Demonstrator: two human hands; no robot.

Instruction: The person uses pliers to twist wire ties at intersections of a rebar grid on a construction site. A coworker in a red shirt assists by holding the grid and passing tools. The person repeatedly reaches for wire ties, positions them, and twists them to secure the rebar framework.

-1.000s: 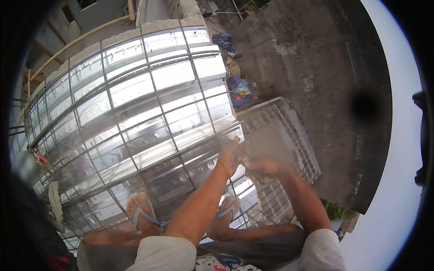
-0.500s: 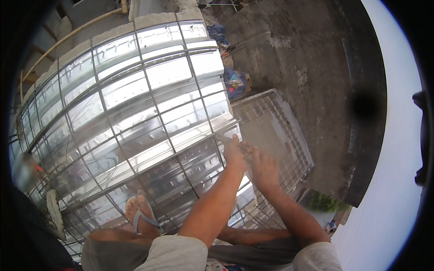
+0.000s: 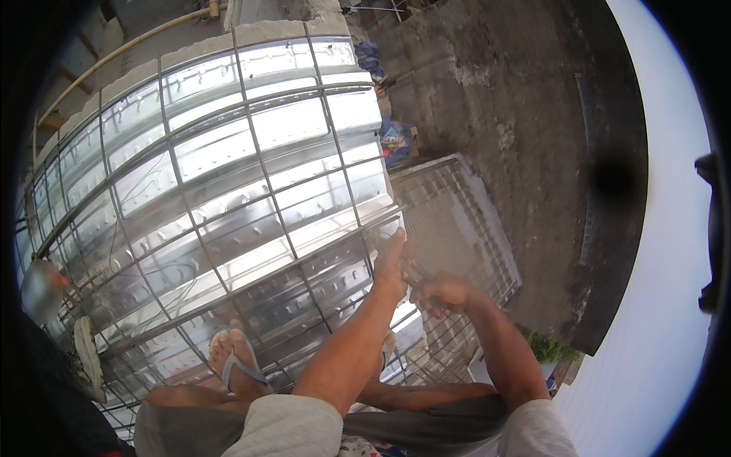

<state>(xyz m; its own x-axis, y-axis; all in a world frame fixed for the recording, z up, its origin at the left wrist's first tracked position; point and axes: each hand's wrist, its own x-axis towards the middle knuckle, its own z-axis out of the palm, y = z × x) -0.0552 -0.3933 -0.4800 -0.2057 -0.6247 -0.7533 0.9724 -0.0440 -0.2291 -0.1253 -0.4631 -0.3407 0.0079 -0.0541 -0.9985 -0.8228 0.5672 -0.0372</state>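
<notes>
My left hand (image 3: pixel 391 265) is closed at the right edge of a steel rebar mesh (image 3: pixel 288 251), thumb pointing away from me. What its fingers hold, if anything, is hidden. Just right of it, my right hand (image 3: pixel 448 292) has its fingers curled round the near end of a thin dark hand tool (image 3: pixel 416 279). The tool's far end reaches toward my left fingers; its exact kind is too blurred to tell. Beneath the mesh lie shiny ribbed metal deck sheets (image 3: pixel 285 122).
My sandalled foot (image 3: pixel 234 356) rests on the mesh. Loose thin wire (image 3: pixel 179 276) lies at left. Beyond the deck's right edge there is a drop to a lower tiled roof (image 3: pixel 445 213) and brown ground (image 3: pixel 525 114). A bamboo pole (image 3: pixel 126 55) runs along the far left.
My right hand has swung down and turned, and the tool's near end has tilted downward with it. My left hand stays at the mesh edge, slightly shifted.
</notes>
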